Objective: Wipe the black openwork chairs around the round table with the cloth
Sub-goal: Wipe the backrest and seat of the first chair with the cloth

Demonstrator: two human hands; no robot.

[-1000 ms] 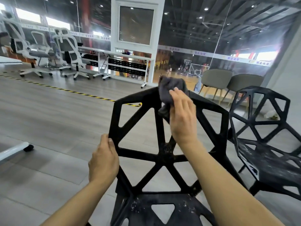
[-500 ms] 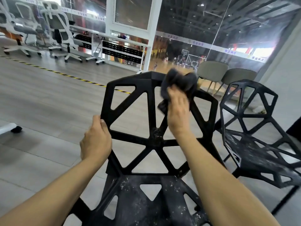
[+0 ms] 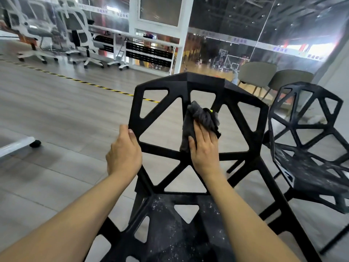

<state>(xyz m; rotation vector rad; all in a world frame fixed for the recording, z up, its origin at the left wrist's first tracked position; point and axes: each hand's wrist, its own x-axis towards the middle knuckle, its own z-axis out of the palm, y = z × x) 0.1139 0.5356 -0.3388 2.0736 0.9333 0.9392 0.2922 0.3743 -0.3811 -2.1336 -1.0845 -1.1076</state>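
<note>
While the left hand (image 3: 123,154) grips the black chair (image 3: 243,118) backrest edge, the right hand (image 3: 204,150) presses the grey cloth (image 3: 203,118) against its centre strut.

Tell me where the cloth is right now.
In the head view, the dark cloth is pressed by the right hand against the middle bars of the near chair's backrest, right of the left hand.

Single head-worn view, forward and down, close over chair back (image 3: 198,114)
</note>
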